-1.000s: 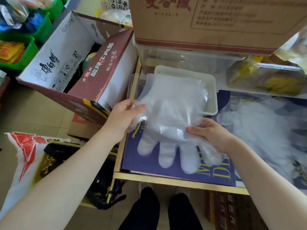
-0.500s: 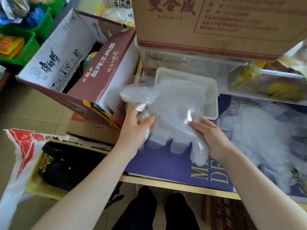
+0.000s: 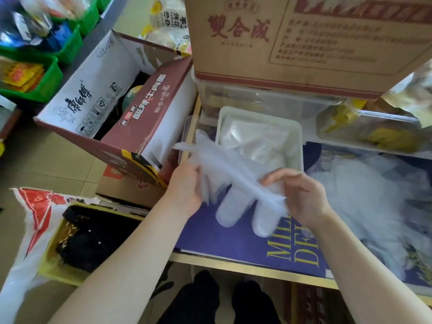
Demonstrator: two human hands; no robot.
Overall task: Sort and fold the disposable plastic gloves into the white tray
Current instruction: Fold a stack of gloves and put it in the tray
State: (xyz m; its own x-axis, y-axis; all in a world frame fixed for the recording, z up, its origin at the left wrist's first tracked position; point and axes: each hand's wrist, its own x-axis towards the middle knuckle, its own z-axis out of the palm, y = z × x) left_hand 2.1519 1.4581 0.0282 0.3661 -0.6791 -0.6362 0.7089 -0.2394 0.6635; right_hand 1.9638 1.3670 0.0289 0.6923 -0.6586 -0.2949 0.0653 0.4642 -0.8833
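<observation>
Plastic glove pinched by both hands' grip, its fingers pointing down.

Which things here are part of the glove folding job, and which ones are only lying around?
Part of the job:
- plastic glove, held by left hand and right hand
- white tray
- loose glove pile

Only lying around:
- brown carton
- noodle box
- green baskets
- blue poster
</observation>
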